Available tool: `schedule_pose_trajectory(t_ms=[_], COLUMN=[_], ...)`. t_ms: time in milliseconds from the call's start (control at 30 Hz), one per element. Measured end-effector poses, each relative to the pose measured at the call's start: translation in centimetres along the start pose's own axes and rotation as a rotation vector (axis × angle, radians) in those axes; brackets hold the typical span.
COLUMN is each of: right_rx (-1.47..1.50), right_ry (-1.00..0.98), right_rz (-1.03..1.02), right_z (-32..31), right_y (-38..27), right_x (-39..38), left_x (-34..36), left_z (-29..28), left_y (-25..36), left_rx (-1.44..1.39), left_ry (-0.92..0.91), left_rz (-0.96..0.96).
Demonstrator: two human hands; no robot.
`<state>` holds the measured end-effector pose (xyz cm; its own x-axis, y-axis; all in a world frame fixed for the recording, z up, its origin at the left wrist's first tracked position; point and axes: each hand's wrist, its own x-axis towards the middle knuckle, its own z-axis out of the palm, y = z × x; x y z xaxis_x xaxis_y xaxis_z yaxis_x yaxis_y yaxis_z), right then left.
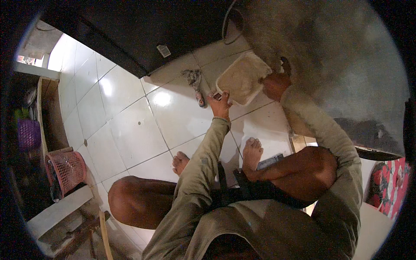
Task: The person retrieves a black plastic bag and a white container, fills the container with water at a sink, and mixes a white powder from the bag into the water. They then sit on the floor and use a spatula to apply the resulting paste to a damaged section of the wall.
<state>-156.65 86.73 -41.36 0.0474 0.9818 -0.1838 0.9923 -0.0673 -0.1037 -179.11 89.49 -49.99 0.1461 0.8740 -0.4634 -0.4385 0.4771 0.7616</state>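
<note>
Apparently, left hand (220, 104): pinches a small dark object (217, 96) at the left edge of the pale tub (240, 102).
Right hand (276, 86): meets its right edge, perhaps steadying it; grip unclear.
Tiled floor (125, 125): carries the tub, presumably for easy reach.

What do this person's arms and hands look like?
The left sleeve and right sleeve are long, creased and olive-beige, reaching about the wrists. The left hand and right hand are bare: no gloves show.
</note>
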Motion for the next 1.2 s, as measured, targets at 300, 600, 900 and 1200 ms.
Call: schedule_pose_trajectory(t_ms=[300, 600, 900, 1200], right_rx=[0.285, 0.857, 1.045, 1.312], right_ry=[-0.026, 0.113, 0.234, 0.259], right_rz=[0.244, 0.519, 0.561, 0.578], right_z=[0.5, 2.2, 6.2, 8.1], right_y=[4.0, 1.9, 0.2, -1.4], right_x=[-4.7, -8.2, -9.1, -11.0], left_x=[2.4, 5.3, 9.6, 10.7], left_z=[1.3, -2.8, -6.3, -6.7], left_y=[-4.7, -6.7, -11.8, -14.4], left_rx=[0.084, 0.02, 0.206, 0.205], left_ry=[-0.13, -0.148, -0.204, -0.161], left_rz=[-0.106, -0.106, 0.191, 0.298])
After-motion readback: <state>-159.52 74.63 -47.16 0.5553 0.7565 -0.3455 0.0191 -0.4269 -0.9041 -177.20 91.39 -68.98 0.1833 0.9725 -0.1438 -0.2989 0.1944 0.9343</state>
